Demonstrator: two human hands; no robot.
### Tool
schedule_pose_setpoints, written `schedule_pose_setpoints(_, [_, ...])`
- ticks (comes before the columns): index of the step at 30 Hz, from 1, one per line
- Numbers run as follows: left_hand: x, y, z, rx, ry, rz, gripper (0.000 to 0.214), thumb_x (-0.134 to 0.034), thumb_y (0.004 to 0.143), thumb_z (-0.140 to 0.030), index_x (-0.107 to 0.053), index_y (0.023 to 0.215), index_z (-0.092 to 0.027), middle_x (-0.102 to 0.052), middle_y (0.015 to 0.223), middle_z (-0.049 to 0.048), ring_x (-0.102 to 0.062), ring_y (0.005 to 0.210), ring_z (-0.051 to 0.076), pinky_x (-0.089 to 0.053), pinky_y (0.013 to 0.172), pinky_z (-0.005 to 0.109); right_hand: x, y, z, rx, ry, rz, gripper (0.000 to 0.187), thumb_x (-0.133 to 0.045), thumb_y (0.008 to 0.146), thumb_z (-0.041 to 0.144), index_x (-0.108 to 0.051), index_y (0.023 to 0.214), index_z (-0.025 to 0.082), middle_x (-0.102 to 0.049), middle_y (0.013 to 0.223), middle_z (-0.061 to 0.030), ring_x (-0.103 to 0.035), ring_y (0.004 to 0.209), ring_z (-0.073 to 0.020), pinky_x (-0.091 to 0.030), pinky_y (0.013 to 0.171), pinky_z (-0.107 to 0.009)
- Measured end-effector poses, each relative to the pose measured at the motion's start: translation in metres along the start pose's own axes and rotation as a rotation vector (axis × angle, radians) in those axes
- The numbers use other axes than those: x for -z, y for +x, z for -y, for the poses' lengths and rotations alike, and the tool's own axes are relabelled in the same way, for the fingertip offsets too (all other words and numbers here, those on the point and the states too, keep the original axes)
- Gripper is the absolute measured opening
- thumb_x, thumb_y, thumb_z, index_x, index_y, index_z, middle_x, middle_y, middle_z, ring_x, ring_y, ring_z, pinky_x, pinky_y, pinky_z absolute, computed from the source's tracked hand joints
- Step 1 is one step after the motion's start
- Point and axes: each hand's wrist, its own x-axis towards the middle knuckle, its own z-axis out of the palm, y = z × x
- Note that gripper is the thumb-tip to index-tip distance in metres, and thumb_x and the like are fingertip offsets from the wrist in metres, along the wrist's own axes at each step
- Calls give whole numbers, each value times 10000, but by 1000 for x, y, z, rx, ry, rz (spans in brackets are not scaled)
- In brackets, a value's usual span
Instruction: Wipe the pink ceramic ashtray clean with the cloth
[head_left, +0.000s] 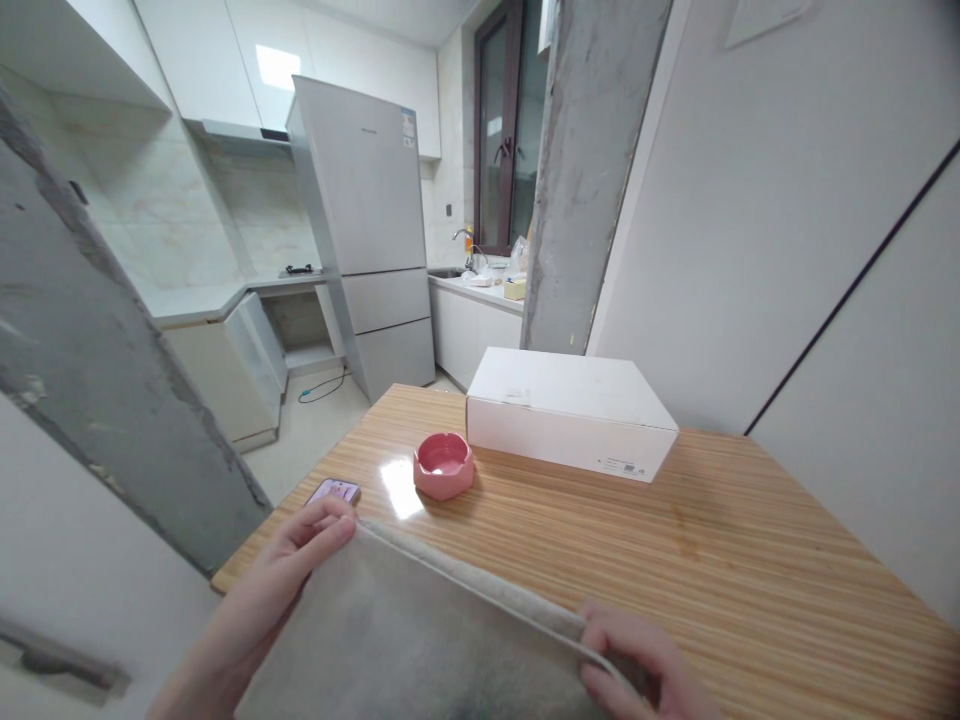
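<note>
A grey-beige cloth [427, 620] with a folded, pale-edged top border is stretched between my two hands over the near part of the table. My left hand [304, 550] pinches its upper left corner between thumb and fingers. At the right, my right hand [637, 655] grips the same top edge, its fingers partly hidden by the fold. Just beyond my left hand lies a phone [335, 490] with its screen lit. A pink bowl with faceted sides [444, 467] stands on the table past the cloth.
A white closed box [570, 410] sits at the far side of the striped wooden table [750, 560]. Behind are a silver fridge [367, 210], kitchen counters and a sink tap [465, 240]. A bare concrete pillar [585, 180] and a white wall [825, 250] bound the right.
</note>
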Motion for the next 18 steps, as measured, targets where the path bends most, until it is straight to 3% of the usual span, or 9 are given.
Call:
schedule_pose_setpoints(4, [-16, 28, 45, 116, -9, 236, 365, -708, 720, -510, -519, 778, -203, -478, 658, -57, -443, 601, 102, -343, 569, 206, 29, 22, -22, -189, -59, 37, 376, -538, 826, 520, -590, 640, 197, -587, 673, -16, -547, 706, -198, -411, 657, -289])
schedule_pose_setpoints(8, [-26, 46, 76, 23, 222, 207, 387, -612, 782, -556, -486, 748, -192, -415, 652, -63, -369, 611, 103, -282, 562, 220, 30, 33, -50, -204, -203, 55, 317, -557, 806, 455, -651, 698, 171, -610, 678, -27, -529, 681, -195, -382, 636, -297])
schedule_pose_setpoints(13, [-21, 46, 72, -54, 511, 396, 307, -610, 802, -483, -546, 810, -182, -366, 624, -75, -322, 598, 106, -235, 555, 237, 33, 30, -58, -239, -237, 31, 300, -554, 788, 422, -690, 718, 164, -618, 651, -28, -486, 625, -177, -344, 585, -287])
schedule_pose_setpoints(18, [-21, 45, 66, -79, 695, 339, 288, -741, 660, -329, -561, 837, -190, -406, 637, -81, -375, 620, 116, -254, 559, 228, 37, 25, -63, -246, -167, 13, 225, -618, 760, 372, -700, 709, 168, -629, 644, -15, -508, 623, -169, -359, 579, -274])
